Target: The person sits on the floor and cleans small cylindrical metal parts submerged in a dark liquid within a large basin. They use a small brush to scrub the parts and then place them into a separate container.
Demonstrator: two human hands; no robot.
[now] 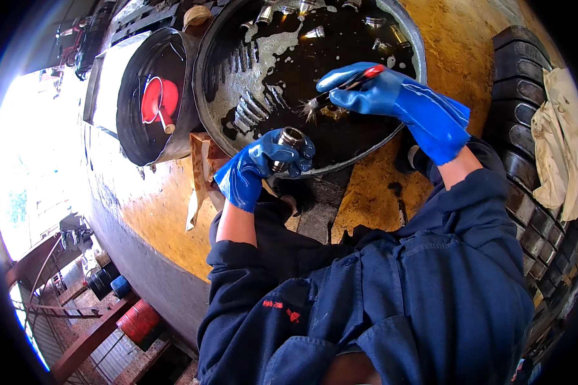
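Blue rubber gloves cover both hands. My left hand [273, 154] is closed around a shiny hollow metal fitting [291, 136], its round open end turned upward, at the near rim of a wide round tub [200, 106]. Over the dark liquid, my right hand [369, 90] grips a brush with a red-tipped handle [374, 70]. The brush's frayed bristles [309, 108] point down and left, apart from the fitting. Foam [273, 54] floats on the liquid, and several metal fittings [314, 32] lie toward the tub's far side.
Left of the tub stands a black bucket [132, 106] holding a red dipper [161, 99]. A cardboard piece [202, 167] sits between bucket and tub. Stacked dark metal blocks [517, 122] line the right side, with a beige cloth [558, 141] over them. A red drum [139, 323] is at lower left.
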